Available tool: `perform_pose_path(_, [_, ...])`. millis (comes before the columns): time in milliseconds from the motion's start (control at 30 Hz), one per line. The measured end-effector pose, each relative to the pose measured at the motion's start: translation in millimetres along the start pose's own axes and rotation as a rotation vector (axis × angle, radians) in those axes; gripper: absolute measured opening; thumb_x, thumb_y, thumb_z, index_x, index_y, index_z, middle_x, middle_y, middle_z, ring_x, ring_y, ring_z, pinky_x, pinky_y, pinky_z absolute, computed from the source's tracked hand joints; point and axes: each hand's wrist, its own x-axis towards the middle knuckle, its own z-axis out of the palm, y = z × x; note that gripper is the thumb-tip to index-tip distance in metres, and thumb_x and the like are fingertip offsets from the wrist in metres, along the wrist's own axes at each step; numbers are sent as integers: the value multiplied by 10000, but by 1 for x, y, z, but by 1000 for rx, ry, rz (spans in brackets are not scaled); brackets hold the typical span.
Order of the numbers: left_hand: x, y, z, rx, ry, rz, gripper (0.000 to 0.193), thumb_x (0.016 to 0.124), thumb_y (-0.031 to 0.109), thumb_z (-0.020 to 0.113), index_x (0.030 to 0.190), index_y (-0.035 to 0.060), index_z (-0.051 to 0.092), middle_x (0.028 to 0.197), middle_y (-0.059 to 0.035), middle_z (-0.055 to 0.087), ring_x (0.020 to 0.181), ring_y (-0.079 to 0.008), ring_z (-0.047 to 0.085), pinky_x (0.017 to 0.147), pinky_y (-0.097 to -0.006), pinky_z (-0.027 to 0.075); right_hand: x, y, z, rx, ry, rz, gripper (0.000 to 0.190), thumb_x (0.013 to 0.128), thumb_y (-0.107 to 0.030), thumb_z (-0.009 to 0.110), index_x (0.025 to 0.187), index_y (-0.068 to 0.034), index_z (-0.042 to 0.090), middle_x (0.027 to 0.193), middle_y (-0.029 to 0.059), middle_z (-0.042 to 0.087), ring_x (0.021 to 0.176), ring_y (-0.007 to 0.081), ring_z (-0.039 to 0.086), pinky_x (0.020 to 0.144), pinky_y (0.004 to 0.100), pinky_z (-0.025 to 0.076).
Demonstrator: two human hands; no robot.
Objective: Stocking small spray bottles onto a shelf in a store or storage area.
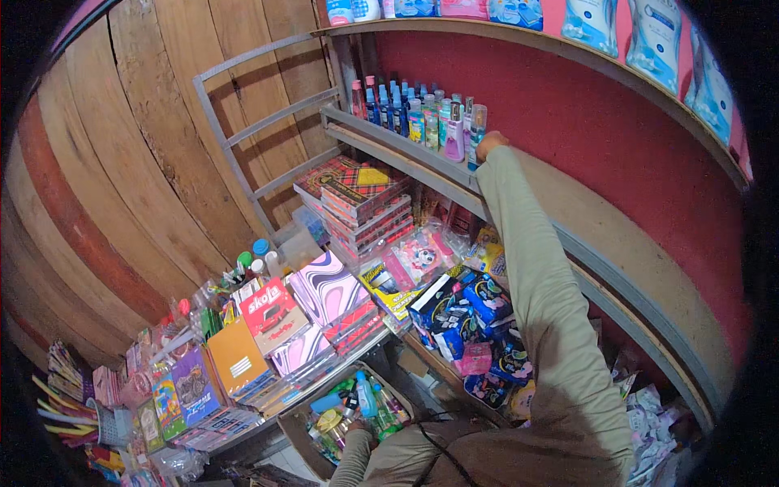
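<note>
My right hand (492, 143) reaches up to the shelf and is curled against a slim spray bottle (477, 139) with a clear cap; its fingertips are hidden. That bottle stands at the right end of the row, beside a purple bottle (454, 137). Further left on the same shelf are small dark blue bottles (397, 114) with light blue caps and pink-capped bottles (357, 100). Low in front of me, my left hand (359, 431) is down in a cardboard box (298, 441) of mixed bottles, its fingers partly hidden. A light blue bottle (366, 394) rises from the box.
A metal rail (401, 149) edges the shelf. Below it lie stacked plaid-covered books (365, 189), notebooks (274, 316) and dark blue packets (487, 298). An upper shelf (462, 25) carries large pouches (652, 42). A plank wall (182, 152) stands at left.
</note>
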Motion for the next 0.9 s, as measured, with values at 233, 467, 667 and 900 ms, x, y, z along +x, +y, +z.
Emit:
perform_pose_path(233, [111,-80,75,-1044,219,45,540,613,251,813,1048,15,597,907,-178,635,848,-328,651,761,-438,535,-37,8,-56,-12,408,-201,312,704,-213,711,919,13,706,949,233,681,946,360,669,802,453,528])
perform_pose_path(467, [-57,-19,-63,-1024,696,580,468,855,103,647,1283,15,480,1093,-145,636,1020,-260,629,852,-366,520,-238,-43,2,617,-189,-845,316,830,-217,674,997,51,658,800,91,674,739,125,597,676,300,493])
perform_pose_path(667, [-145,33,-144,-1426,517,771,510,862,74,686,1314,18,457,1139,-83,603,1038,-164,597,866,-310,505,-365,5,165,458,-1033,-1094,401,826,-238,740,1095,28,606,933,102,646,866,152,607,754,309,500])
perform_pose_path(900, [-165,44,-178,-1562,515,788,504,866,-3,659,1316,-6,432,1151,-79,593,1009,-140,592,844,-287,514,-431,44,239,893,-1362,-740,427,888,-172,681,1225,21,504,1057,51,581,977,90,515,845,274,450])
